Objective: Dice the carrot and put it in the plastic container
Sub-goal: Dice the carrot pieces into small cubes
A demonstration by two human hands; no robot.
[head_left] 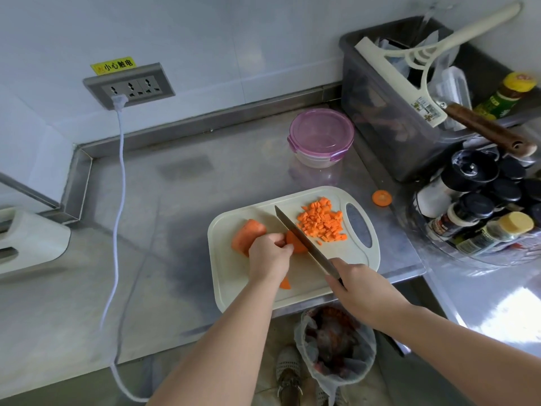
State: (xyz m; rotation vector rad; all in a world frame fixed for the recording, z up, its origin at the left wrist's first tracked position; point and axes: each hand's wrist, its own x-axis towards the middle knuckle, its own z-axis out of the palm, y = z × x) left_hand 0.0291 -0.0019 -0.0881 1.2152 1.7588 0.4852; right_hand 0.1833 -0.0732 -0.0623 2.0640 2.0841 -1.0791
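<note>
Head: left hand (268, 256) grips carrot piece (296, 244); knife (292, 230) touching it.

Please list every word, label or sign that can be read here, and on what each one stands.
"小心触电": yellow sticker on the wall, just above the socket panel.
Label on the squeegee: too small to read.
Labels on the green bottle and the spice jars: blurred, unreadable.
</note>
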